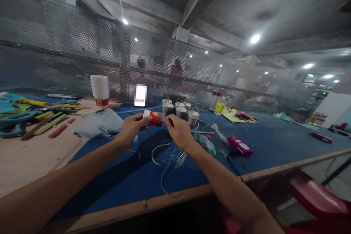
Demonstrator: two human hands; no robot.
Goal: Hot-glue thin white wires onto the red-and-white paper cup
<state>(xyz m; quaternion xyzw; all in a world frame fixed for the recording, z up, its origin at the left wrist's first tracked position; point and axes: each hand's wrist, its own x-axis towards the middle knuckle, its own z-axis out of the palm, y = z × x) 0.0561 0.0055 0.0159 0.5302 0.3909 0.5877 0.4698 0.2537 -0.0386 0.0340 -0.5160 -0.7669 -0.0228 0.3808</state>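
Observation:
My left hand (132, 128) is wrapped round a small paper cup (155, 117), red with a white end, held on its side above the blue table. At the cup's right end my right hand (177, 130) has its thumb and fingers pinched together. Whatever is between those fingertips is too small to make out. Just behind the hands stand several small cups with looped wire handles (181, 111). Below the right hand lies a bundle of thin wires (181, 159), and a curved white strand (157, 153) rests nearby.
To the left are a stack of white paper cups (99, 87), a white cloth (97, 123) and scissors (16, 122) among pens. A lit phone (140, 95) leans against the mesh screen. At right are a yellow-labelled bottle (220, 106), a magenta packet (240, 146) and a red chair (318, 197).

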